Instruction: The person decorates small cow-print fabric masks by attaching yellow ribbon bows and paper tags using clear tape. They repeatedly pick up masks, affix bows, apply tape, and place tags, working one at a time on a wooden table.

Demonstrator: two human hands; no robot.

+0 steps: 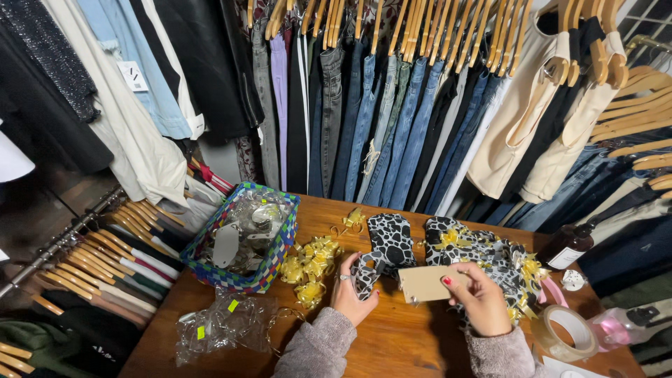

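My left hand rests on a black-and-white patterned cloth piece on the wooden table, pinching its lower end. My right hand holds a plain brown card tag by its right edge, just right of that cloth. A heap of similar patterned cloth pieces with yellow ribbon bows lies under and behind my right hand. More yellow ribbon bows lie left of my left hand.
A blue-green woven basket filled with clear plastic wrappers stands at the table's left. Crumpled clear bags lie in front of it. A tape roll, brown bottle and pink bottle sit at right. Hanging jeans and jackets surround the table.
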